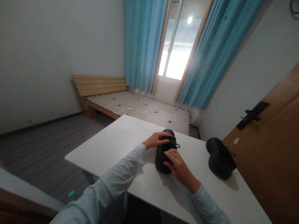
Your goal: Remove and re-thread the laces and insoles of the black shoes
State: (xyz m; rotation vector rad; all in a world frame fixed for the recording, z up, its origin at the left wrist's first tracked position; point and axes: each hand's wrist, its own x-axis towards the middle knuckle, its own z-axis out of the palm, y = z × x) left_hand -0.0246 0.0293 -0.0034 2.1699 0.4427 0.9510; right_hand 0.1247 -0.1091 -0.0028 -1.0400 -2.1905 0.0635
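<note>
White table (106,146) before us; on it at twelve o'clock stands a shoe (161,157), its twin (220,160) at two. Our left hand (156,140) and right hand (177,163) touch the first; we cannot tell whether either pinches its lace (174,145). Likely we do best bracing it lightly.

Left fingers (165,134) and right fingers (172,154) on black shoe (160,154), white table (112,146) beneath, second shoe (220,161) at right

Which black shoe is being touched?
The shoe farther from the door: left hand and right hand on it. The other shoe, nearer the door, is untouched.
</note>
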